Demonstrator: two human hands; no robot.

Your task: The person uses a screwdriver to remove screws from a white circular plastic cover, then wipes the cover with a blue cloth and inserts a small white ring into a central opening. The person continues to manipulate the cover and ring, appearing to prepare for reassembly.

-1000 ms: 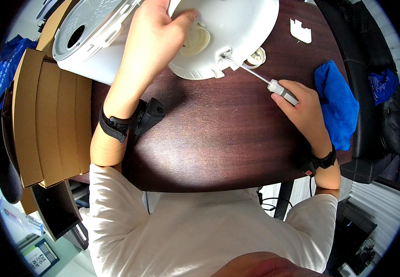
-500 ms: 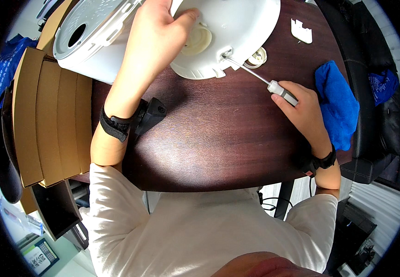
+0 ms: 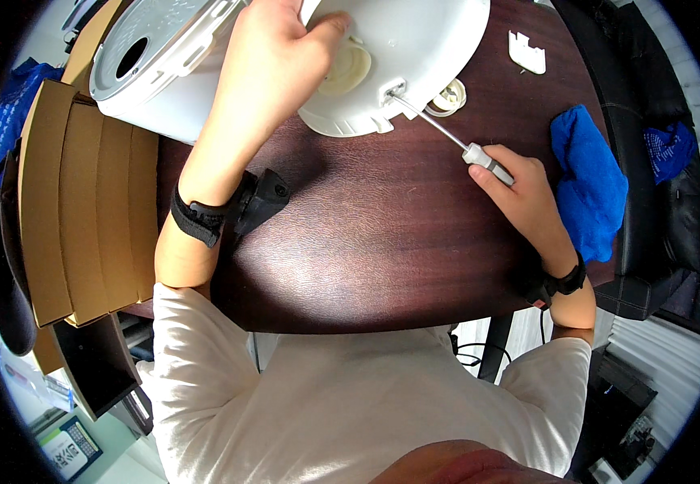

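A round white plastic cover [image 3: 422, 48], its inner side facing me, is propped at the far middle of the dark wooden table [image 3: 382, 234]. My left hand [image 3: 285, 48] grips the cover at its left part, thumb laid on the inner face; the other fingers are partly out of sight. In my right hand [image 3: 519, 181] is a screwdriver [image 3: 477, 155] with a grey and white handle. Its shaft points up and left, and the tip sits in a small recess near the cover's lower edge. A cream round part [image 3: 350, 68] shows beside my left thumb.
A white tub-like housing [image 3: 168, 89] stands at the far left, next to cardboard boxes [image 3: 83, 202]. Behind the cover's edge lies a small white round part [image 3: 448, 98]. On the right are a white plastic piece [image 3: 526, 53] and a blue cloth [image 3: 592, 185].
My right hand and the screwdriver handle have shifted slightly left, and the handle looks turned a little. The tip stays in the recess, and my left hand keeps its hold.
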